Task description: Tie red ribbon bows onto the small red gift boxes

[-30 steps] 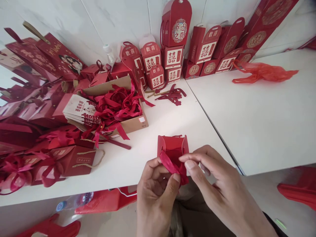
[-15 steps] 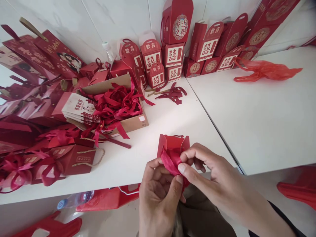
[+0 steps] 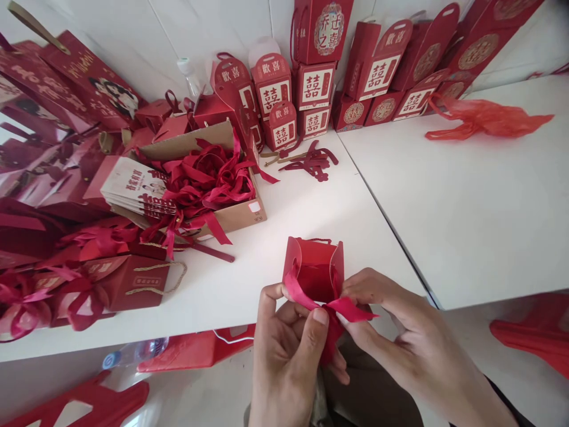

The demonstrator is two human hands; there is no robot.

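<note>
A small red gift box (image 3: pixel 316 261) stands at the front edge of the white table, its open top facing me. A crimson satin ribbon (image 3: pixel 299 290) crosses the near side of the box. My left hand (image 3: pixel 293 350) pinches the ribbon at its crossing, thumb on top, with the index finger against the box's left side. At the box's right side, my right hand (image 3: pixel 386 326) grips the other part of the ribbon between thumb and fingers; a loose end sticks out to the right. Some fingertips are hidden behind the ribbon.
On the left stands a cardboard box (image 3: pixel 240 219) full of crimson ribbons, beside printed cards (image 3: pixel 133 184) and several bow-tied gift boxes (image 3: pixel 137 281). Red boxes (image 3: pixel 315 86) line the wall. An orange plastic bag (image 3: pixel 493 118) lies on the right. Below are red stools (image 3: pixel 533 332).
My right hand has moved right, drawing the ribbon end out sideways. The ribbon now spreads across the box front, and the box's open inside shows more. The left hand keeps its pinch.
</note>
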